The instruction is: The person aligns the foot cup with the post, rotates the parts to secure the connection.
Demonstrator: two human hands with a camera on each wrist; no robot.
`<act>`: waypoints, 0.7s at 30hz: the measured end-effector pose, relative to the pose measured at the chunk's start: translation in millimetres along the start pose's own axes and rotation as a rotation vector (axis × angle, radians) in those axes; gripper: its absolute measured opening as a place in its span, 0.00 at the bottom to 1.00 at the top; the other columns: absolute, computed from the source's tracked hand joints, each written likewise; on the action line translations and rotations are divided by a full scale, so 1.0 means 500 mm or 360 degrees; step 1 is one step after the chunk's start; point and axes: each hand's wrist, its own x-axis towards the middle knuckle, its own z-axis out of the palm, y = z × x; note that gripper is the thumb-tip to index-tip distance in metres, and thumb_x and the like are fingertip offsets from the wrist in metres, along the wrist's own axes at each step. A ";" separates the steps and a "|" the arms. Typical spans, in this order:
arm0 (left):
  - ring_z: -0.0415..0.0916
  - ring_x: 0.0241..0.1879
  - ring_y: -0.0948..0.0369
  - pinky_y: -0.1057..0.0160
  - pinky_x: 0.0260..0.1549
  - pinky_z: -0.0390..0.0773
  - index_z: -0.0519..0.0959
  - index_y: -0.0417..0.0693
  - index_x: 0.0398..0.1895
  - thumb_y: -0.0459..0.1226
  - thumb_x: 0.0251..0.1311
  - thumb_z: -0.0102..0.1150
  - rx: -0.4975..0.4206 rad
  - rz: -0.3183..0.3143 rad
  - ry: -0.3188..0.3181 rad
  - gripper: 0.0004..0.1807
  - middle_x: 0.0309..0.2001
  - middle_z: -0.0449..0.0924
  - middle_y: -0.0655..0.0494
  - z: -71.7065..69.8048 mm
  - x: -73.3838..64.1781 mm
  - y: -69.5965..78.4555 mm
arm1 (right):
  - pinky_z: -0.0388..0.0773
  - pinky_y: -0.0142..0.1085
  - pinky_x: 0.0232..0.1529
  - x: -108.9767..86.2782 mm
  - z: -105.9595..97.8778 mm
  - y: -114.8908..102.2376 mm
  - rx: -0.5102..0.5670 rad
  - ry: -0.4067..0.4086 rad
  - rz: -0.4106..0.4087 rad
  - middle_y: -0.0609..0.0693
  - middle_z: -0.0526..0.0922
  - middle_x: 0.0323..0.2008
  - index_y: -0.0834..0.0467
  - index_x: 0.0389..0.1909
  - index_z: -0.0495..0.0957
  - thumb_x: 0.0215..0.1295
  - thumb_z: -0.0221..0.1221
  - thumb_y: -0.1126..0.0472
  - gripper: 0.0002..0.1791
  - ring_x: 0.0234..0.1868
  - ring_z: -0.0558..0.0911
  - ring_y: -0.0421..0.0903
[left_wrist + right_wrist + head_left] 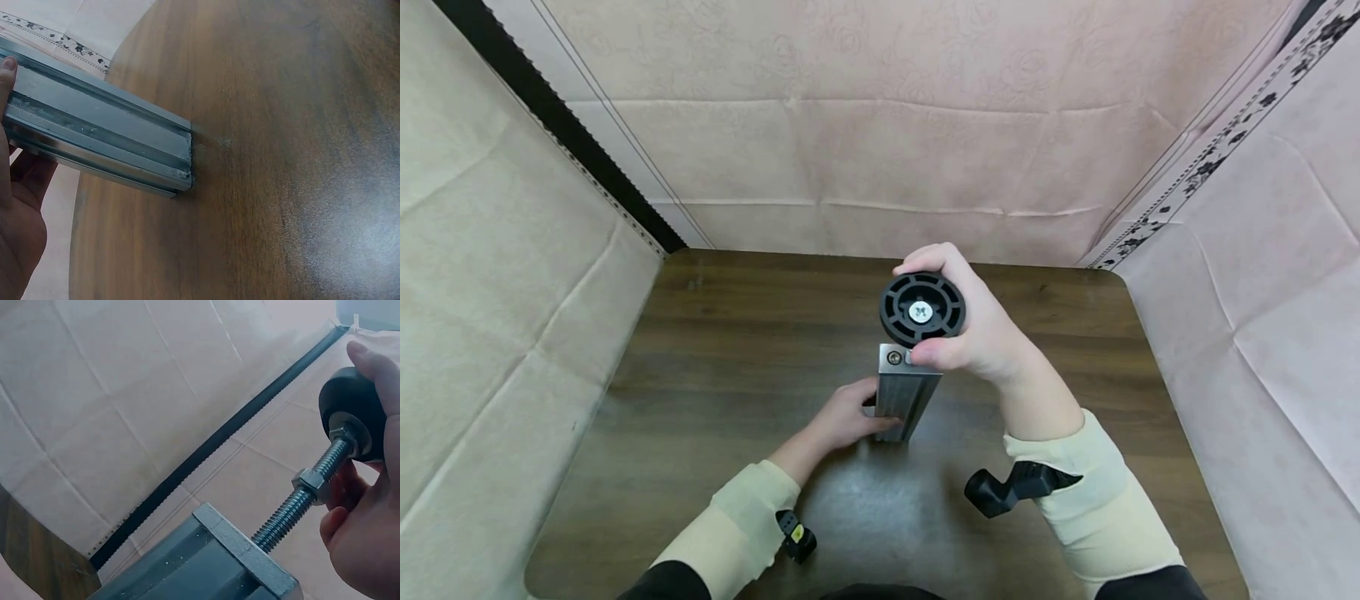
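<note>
My left hand (838, 417) grips an aluminium profile (904, 404), which stands upright with its lower end at the table. In the left wrist view the grooved side of the profile (100, 125) shows, its end right at the wood. Above, my right hand (985, 329) holds a black round levelling foot (922, 310) by its rim, thumb and fingers around it; a screw head (921, 312) sits in its centre. The right wrist view shows the foot's threaded rod (284, 519) with a nut (310, 483) partway along. The rod runs down to the profile's end plate (247, 553), where its tip is hidden.
The brown wood-grain table (737, 350) lies beneath both hands. Pale cloth hangs (880, 158) rise at the back and on both sides. Each wrist carries a black camera mount, such as the right one (1011, 487).
</note>
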 end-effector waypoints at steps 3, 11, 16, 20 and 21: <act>0.73 0.53 0.60 0.53 0.52 0.71 0.74 0.59 0.56 0.44 0.51 0.69 -0.0022 -0.0009 -0.0005 0.27 0.54 0.77 0.59 -0.002 0.001 0.001 | 0.71 0.31 0.42 -0.001 0.007 -0.001 -0.0017 0.0075 -0.0013 0.51 0.67 0.46 0.60 0.49 0.68 0.43 0.73 0.45 0.37 0.40 0.74 0.43; 0.72 0.53 0.62 0.55 0.52 0.71 0.75 0.62 0.55 0.45 0.51 0.68 -0.0034 -0.0034 -0.0017 0.25 0.54 0.76 0.62 -0.001 0.000 -0.001 | 0.74 0.31 0.38 -0.017 0.051 -0.008 -0.0170 0.0515 0.0093 0.51 0.72 0.42 0.64 0.50 0.64 0.39 0.74 0.45 0.43 0.38 0.77 0.43; 0.73 0.52 0.63 0.55 0.51 0.71 0.76 0.62 0.51 0.45 0.51 0.68 -0.0030 -0.0055 -0.0002 0.22 0.51 0.77 0.64 0.000 -0.001 0.000 | 0.73 0.32 0.41 -0.027 0.085 -0.019 -0.0444 0.0804 0.0207 0.52 0.72 0.45 0.63 0.53 0.62 0.41 0.72 0.43 0.44 0.40 0.77 0.45; 0.73 0.52 0.63 0.55 0.51 0.72 0.77 0.62 0.50 0.46 0.51 0.69 -0.0021 -0.0053 0.0006 0.21 0.50 0.78 0.65 0.002 -0.002 -0.001 | 0.73 0.33 0.44 -0.033 0.101 -0.019 -0.0569 0.0939 0.0267 0.50 0.72 0.46 0.61 0.55 0.61 0.42 0.73 0.46 0.44 0.42 0.77 0.45; 0.73 0.52 0.64 0.55 0.51 0.72 0.77 0.62 0.49 0.46 0.50 0.69 -0.0015 -0.0050 0.0011 0.21 0.49 0.78 0.65 0.002 -0.002 -0.001 | 0.73 0.33 0.44 -0.034 0.104 -0.019 -0.0569 0.0957 0.0265 0.50 0.72 0.46 0.60 0.55 0.61 0.42 0.73 0.48 0.43 0.42 0.77 0.45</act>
